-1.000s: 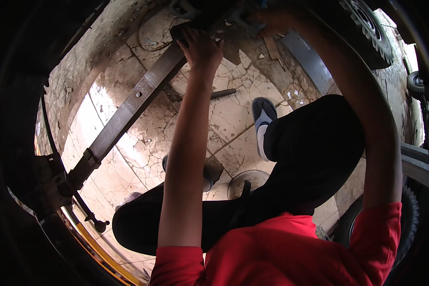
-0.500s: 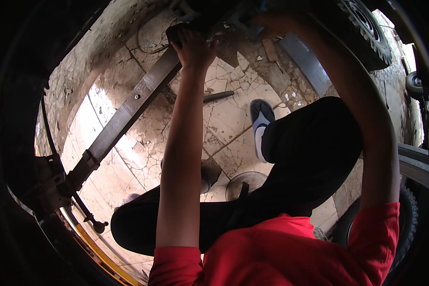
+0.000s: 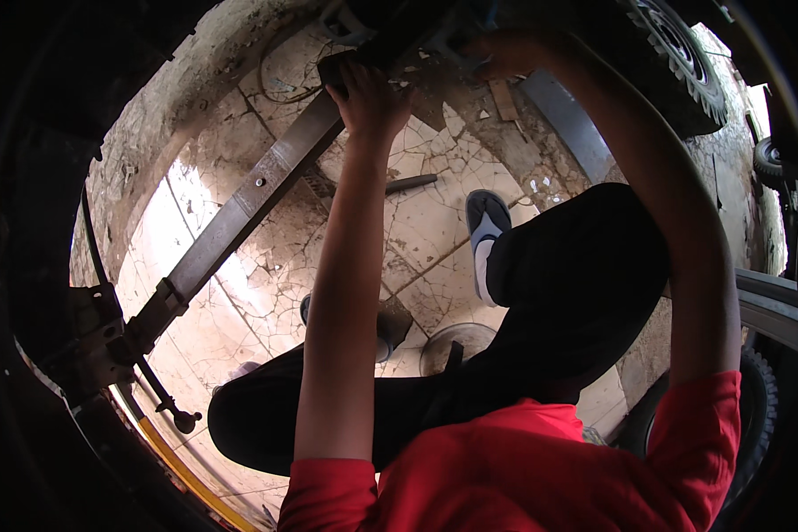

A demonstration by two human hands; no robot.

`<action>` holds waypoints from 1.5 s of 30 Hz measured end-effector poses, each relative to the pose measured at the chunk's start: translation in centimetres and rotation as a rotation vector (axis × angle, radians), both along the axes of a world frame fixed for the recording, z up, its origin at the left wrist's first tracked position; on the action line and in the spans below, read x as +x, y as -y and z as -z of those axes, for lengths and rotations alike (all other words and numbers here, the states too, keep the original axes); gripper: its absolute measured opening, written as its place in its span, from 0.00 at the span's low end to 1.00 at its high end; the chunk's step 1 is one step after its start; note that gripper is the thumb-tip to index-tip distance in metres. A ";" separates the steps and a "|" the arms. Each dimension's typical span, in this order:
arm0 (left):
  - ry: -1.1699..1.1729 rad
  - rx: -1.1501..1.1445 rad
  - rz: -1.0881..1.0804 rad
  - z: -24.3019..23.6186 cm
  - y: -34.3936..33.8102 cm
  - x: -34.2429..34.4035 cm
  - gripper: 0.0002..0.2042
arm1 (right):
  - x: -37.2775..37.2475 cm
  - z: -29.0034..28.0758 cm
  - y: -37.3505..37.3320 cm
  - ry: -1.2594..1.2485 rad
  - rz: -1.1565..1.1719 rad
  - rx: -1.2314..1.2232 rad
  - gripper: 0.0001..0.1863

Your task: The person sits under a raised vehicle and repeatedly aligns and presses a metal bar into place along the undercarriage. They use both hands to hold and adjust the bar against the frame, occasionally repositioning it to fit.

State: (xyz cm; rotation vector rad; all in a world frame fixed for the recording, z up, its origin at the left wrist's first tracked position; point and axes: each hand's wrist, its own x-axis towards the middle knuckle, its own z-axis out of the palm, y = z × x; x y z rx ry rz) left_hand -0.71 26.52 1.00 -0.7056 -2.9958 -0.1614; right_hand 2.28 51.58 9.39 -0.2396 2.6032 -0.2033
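A long grey metal bar (image 3: 259,182) slants from the lower left to a dark block (image 3: 332,69) at the top. My left hand (image 3: 372,102) lies over the block, its fingers bent across the edge and the thumb apart on the right. Further right, my right hand (image 3: 512,53) reaches into deep shadow beside a dim bluish-grey part (image 3: 452,44). Its fingers look curled, but what they hold is too dark to make out.
A toothed black wheel (image 3: 678,58) stands at the upper right, near a flat grey metal plate (image 3: 563,115). A dark rod (image 3: 411,183) and a round lid-like disc (image 3: 457,346) lie on the cracked tile floor (image 3: 426,239). At the left is a dark metal bracket (image 3: 93,332).
The view has shifted slightly, so the bar and my left hand appear a little further right and lower. Both hands stay at about the same places.
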 end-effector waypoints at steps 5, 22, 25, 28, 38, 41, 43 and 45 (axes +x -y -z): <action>-0.084 0.010 -0.006 0.7 0.0 -1.1 0.45 | 0.2 -0.2 -0.4 -0.022 -0.015 -0.032 0.38; -0.116 0.107 0.013 1.6 1.5 0.7 0.40 | 0.3 -1.8 2.3 -0.170 -0.221 0.008 0.39; -0.179 0.173 0.092 1.5 0.0 2.5 0.42 | 1.2 0.2 -2.2 -0.272 -0.281 -0.080 0.38; -0.117 0.131 0.078 1.3 1.5 2.6 0.42 | 1.1 -2.1 2.4 -0.039 -0.069 -0.016 0.36; -0.162 0.242 0.071 1.1 0.1 1.1 0.46 | 0.7 -0.2 0.1 -0.269 -0.270 0.036 0.29; -0.136 0.211 0.083 1.2 1.7 1.8 0.47 | 0.8 -2.3 2.9 -0.156 -0.186 0.093 0.29; -0.105 0.180 0.069 1.0 2.1 1.0 0.47 | 0.9 -3.4 4.3 -0.041 -0.134 0.119 0.29; -0.114 0.195 0.054 0.6 1.4 -0.4 0.47 | 0.5 -2.9 4.0 -0.037 -0.196 0.082 0.30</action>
